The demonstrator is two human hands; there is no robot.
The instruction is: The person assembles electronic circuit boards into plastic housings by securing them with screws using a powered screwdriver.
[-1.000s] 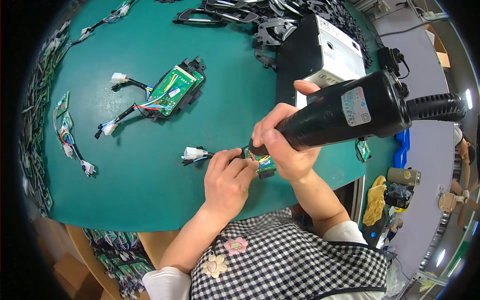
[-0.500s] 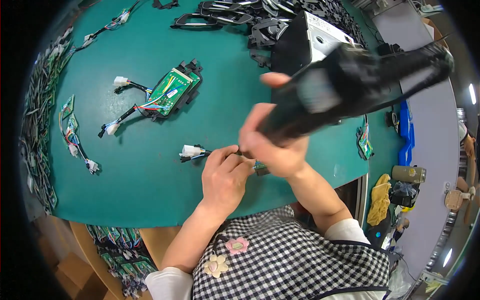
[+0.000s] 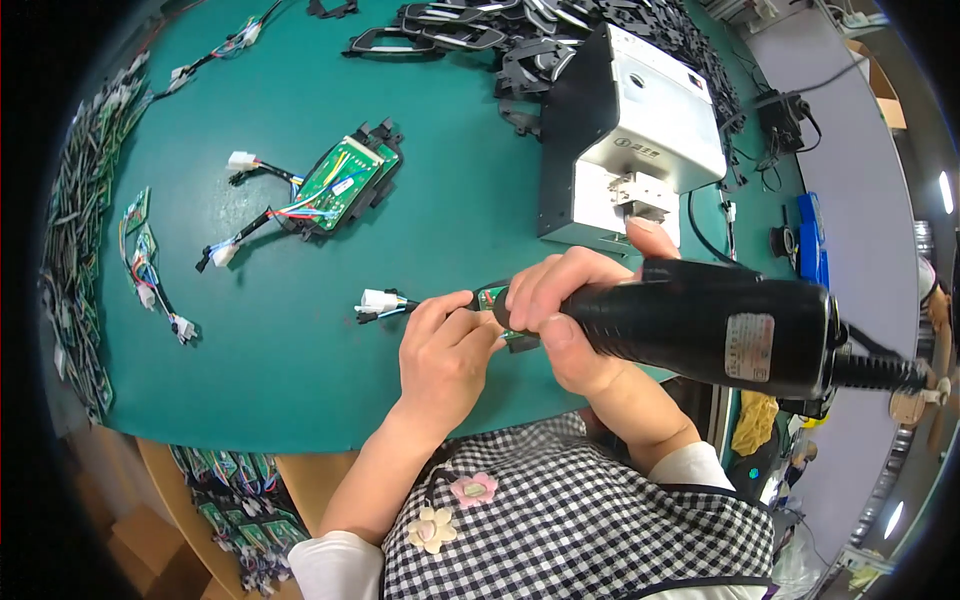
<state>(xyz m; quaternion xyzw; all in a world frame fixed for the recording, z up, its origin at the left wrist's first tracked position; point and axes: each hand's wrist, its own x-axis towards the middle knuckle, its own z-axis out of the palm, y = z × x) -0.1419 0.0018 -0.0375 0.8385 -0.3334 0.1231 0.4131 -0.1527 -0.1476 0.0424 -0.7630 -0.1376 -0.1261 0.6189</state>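
My right hand (image 3: 565, 330) is wrapped round a black electric screwdriver (image 3: 680, 325), which lies nearly level with its nose toward the left. Beneath that nose is a small green circuit board (image 3: 488, 298), partly hidden by my fingers. My left hand (image 3: 440, 345) grips the board from the left, fingertips pressed on it. A white connector (image 3: 381, 301) on short dark wires sticks out past the left fingers. The screwdriver's tip is hidden, so I cannot tell if it touches a screw. Farther left, another green board on a black frame (image 3: 345, 190) lies with its wires spread.
Beyond my right hand stands a silver and black screw feeder (image 3: 650, 100). Black plastic frames (image 3: 430, 30) are heaped at the back. Many wired boards (image 3: 80, 230) line the left edge of the green table (image 3: 260, 370). A blue bin (image 3: 812, 240) sits at the right.
My right hand has swung the screwdriver down from beside the feeder to a nearly level pose, its nose at the board. The feeder is uncovered. My left hand has barely moved.
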